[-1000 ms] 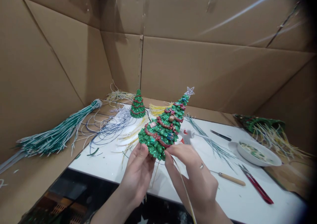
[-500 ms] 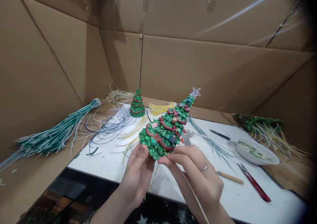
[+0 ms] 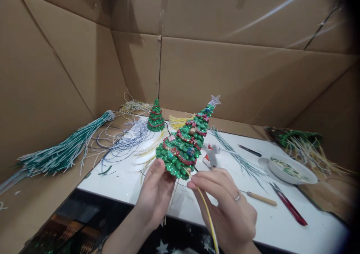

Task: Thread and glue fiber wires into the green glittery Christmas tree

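A glittery green Christmas tree (image 3: pixel 184 143) with red garlands, small ornaments and a clear star (image 3: pixel 215 100) leans to the right in front of me. My left hand (image 3: pixel 156 194) is closed round its lower left edge, thumb on the outside. Between the thumb and fingers of my right hand (image 3: pixel 225 205) is a yellow and white wire (image 3: pixel 206 205), pinched near the tree's lower edge. One end of the wire reaches the tree's lower branches; the other hangs down past the hand. Thin wires also dangle beneath the tree.
A smaller tree (image 3: pixel 156 117) stands behind. Left lies a bundle of green and white wires (image 3: pixel 70 145). A white glue gun (image 3: pixel 214 153), tweezers (image 3: pixel 249 150), a wooden-handled tool (image 3: pixel 261 198), red-handled cutters (image 3: pixel 289 205) and a white bowl (image 3: pixel 312 179) are on the right. Cardboard walls (image 3: pixel 253 70) surround the table.
The tree has shifted slightly left. My right hand has drawn back a little from its edge, and the yellow and white wire shows more plainly.
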The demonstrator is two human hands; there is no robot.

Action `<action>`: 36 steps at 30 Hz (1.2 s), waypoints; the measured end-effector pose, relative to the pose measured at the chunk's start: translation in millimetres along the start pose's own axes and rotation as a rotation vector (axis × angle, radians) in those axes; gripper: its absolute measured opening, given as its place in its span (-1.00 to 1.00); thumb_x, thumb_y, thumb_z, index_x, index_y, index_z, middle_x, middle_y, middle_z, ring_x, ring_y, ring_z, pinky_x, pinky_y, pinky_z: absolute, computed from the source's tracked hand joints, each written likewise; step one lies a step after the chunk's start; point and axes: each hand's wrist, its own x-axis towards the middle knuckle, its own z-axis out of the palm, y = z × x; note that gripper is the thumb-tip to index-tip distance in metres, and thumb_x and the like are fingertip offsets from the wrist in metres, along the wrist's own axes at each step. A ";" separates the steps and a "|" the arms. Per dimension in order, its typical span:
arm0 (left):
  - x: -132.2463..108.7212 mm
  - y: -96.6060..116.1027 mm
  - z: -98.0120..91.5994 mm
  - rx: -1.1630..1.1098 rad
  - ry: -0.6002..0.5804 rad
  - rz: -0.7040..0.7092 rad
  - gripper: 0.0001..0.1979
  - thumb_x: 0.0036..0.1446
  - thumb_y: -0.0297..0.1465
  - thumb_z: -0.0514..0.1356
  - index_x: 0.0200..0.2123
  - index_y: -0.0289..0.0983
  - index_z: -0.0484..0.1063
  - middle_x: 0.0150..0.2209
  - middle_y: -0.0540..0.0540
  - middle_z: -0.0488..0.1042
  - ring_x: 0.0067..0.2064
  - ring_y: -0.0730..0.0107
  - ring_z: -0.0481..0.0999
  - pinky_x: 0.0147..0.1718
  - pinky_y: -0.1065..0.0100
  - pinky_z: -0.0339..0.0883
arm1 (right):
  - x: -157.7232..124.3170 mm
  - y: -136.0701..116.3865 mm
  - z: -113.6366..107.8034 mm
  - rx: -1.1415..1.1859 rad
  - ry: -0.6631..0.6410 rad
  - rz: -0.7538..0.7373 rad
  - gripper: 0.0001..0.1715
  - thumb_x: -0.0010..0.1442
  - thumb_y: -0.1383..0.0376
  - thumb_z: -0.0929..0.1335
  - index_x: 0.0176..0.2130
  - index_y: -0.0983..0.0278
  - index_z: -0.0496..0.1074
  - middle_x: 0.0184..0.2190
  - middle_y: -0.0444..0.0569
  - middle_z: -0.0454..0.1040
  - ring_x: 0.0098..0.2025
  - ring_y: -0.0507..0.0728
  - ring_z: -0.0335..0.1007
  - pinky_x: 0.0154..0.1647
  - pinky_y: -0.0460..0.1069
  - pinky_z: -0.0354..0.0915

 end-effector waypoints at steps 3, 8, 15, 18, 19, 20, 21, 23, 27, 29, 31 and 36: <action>-1.1 -2.4 -0.6 -0.005 -0.013 0.012 -0.63 0.02 -0.30 0.38 -0.07 -0.24 0.54 -0.16 -0.12 0.62 -0.05 0.18 0.56 -0.02 0.23 0.40 | 3.5 1.9 3.1 -0.052 0.006 -0.008 -0.73 0.08 0.59 0.42 -0.23 0.30 0.47 -0.41 -0.04 0.50 -0.42 0.06 0.40 -0.42 0.02 0.32; -3.9 -2.7 -1.6 0.007 -0.034 -0.011 -0.59 0.00 -0.23 0.39 -0.06 -0.22 0.55 -0.16 -0.10 0.62 -0.11 0.23 0.58 -0.18 0.33 0.44 | 2.0 3.0 3.2 -0.062 -0.040 0.048 -0.75 0.07 0.53 0.44 -0.22 0.30 0.48 -0.38 -0.04 0.45 -0.36 0.08 0.38 -0.36 0.03 0.34; -1.4 -2.0 -2.0 0.010 0.011 0.003 -0.55 0.04 -0.26 0.36 0.02 -0.22 0.50 -0.08 -0.13 0.61 -0.04 0.19 0.56 -0.06 0.27 0.42 | -25.1 5.4 14.6 0.222 0.068 0.489 -0.06 0.13 0.04 0.43 0.32 0.23 0.02 0.23 0.26 0.15 0.21 0.33 0.22 0.15 0.26 0.29; -2.7 -3.5 -4.5 0.059 0.026 -0.026 -0.61 0.07 -0.20 0.33 -0.05 -0.21 0.53 -0.12 -0.12 0.61 -0.07 0.21 0.57 -0.11 0.29 0.44 | -28.3 7.7 28.6 0.507 -0.039 0.665 0.14 0.10 -0.05 0.43 0.37 0.19 -0.22 0.32 0.30 0.03 0.33 0.34 0.11 0.24 0.29 0.23; -3.1 -3.7 -5.3 0.083 0.025 -0.032 -0.64 0.09 -0.18 0.31 -0.08 -0.21 0.54 -0.15 -0.11 0.61 -0.09 0.23 0.57 -0.12 0.30 0.44 | -28.4 8.5 32.7 0.587 -0.045 0.684 0.18 0.08 -0.03 0.45 0.38 0.18 -0.26 0.31 0.30 0.07 0.32 0.33 0.16 0.23 0.27 0.26; -3.3 -3.6 -5.8 0.108 0.023 -0.033 -0.67 0.10 -0.16 0.30 -0.12 -0.21 0.55 -0.18 -0.10 0.61 -0.11 0.25 0.57 -0.13 0.31 0.44 | -28.3 9.2 36.3 0.656 -0.032 0.699 0.21 0.07 -0.01 0.47 0.38 0.17 -0.27 0.29 0.31 0.13 0.28 0.32 0.23 0.20 0.26 0.30; -3.2 -3.2 -6.1 0.129 0.021 -0.031 -0.68 0.10 -0.14 0.29 -0.17 -0.22 0.56 -0.23 -0.09 0.62 -0.15 0.27 0.58 -0.14 0.32 0.44 | -28.4 9.9 39.1 0.712 -0.011 0.714 0.21 0.06 0.01 0.47 0.37 0.17 -0.27 0.26 0.31 0.20 0.23 0.30 0.32 0.16 0.24 0.35; -2.0 -1.7 -6.0 0.163 0.004 -0.018 -0.70 0.08 -0.14 0.31 -0.24 -0.23 0.58 -0.29 -0.08 0.61 -0.22 0.32 0.58 -0.17 0.35 0.44 | -29.1 11.2 42.8 0.765 0.053 0.742 0.13 0.10 0.05 0.46 0.36 0.18 -0.21 0.19 0.30 0.31 0.13 0.27 0.43 0.09 0.20 0.42; 2.0 -0.1 -6.0 0.278 -0.091 0.032 -0.80 0.05 -0.34 0.36 -0.22 -0.24 0.60 -0.26 -0.10 0.62 -0.22 0.35 0.58 -0.16 0.39 0.43 | -32.8 14.8 45.6 0.727 0.162 0.776 -0.02 0.12 0.09 0.45 0.33 0.20 -0.06 0.14 0.25 0.40 0.10 0.22 0.47 0.05 0.11 0.46; 3.5 -1.4 -7.5 0.402 -0.097 0.093 -0.81 0.02 -0.41 0.38 -0.23 -0.25 0.60 -0.25 -0.11 0.62 -0.21 0.34 0.58 -0.15 0.39 0.42 | -34.4 16.2 45.5 0.689 0.195 0.777 -0.01 0.10 0.09 0.47 0.32 0.19 -0.03 0.14 0.23 0.40 0.10 0.21 0.47 0.04 0.09 0.46; 4.0 -3.3 -9.4 0.506 -0.077 0.165 -0.84 -0.01 -0.43 0.40 -0.28 -0.25 0.61 -0.32 -0.10 0.63 -0.27 0.35 0.58 -0.21 0.40 0.44 | -35.6 16.4 44.5 0.670 0.206 0.785 0.03 0.07 0.12 0.49 0.33 0.18 -0.04 0.13 0.22 0.40 0.09 0.20 0.47 0.02 0.08 0.47; 2.9 -1.2 -11.1 0.606 -0.038 0.241 -0.89 -0.08 -0.43 0.43 -0.44 -0.26 0.58 -0.49 -0.03 0.58 -0.48 0.44 0.51 -0.43 0.44 0.44 | -36.2 15.3 37.6 0.681 0.210 0.804 0.05 0.04 0.09 0.51 0.32 0.17 -0.01 0.18 0.23 0.35 0.11 0.21 0.45 0.05 0.10 0.45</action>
